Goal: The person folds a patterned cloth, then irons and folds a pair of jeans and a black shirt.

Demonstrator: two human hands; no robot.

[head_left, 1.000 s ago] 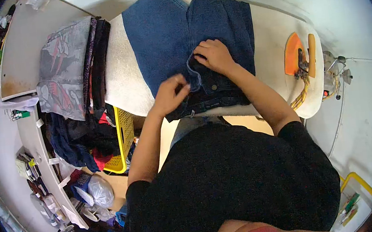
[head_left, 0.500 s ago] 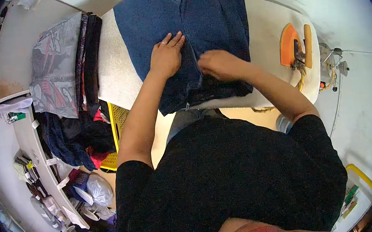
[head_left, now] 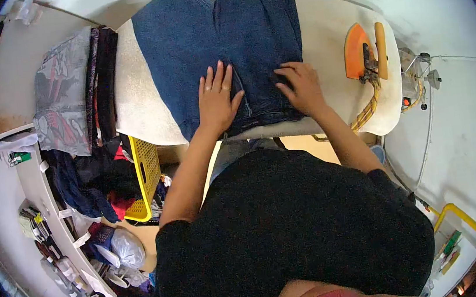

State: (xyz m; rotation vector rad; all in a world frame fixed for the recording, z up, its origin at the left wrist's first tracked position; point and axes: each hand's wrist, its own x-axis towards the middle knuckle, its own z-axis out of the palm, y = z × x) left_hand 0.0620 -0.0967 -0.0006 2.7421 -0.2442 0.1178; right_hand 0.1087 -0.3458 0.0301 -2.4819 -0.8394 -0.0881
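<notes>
Blue denim jeans point(head_left: 179, 43) lie spread over the pale ironing board point(head_left: 322, 39), their two legs side by side and the waist end toward me. My left hand point(head_left: 219, 99) rests flat on the denim beside the centre seam, its fingers stretched out and a ring showing. On the right leg part, my right hand point(head_left: 301, 87) touches the cloth near the edge, fingers apart and slightly bent. Neither hand grips anything. Right of the jeans an iron point(head_left: 363, 52) with an orange plate and wooden handle sits on the board.
Folded garments point(head_left: 67, 91) are stacked at the board's left end. Below them a yellow basket point(head_left: 147, 167) stands near dark clothes point(head_left: 77, 181). A braided cord point(head_left: 367, 107) runs from the iron over the board's front edge. A white wall point(head_left: 447, 25) bounds the right side.
My right hand has left the centre seam, opened, and moved right toward the jeans' edge. My left hand has slid down toward me with fingers spread. The view has shifted slightly.
</notes>
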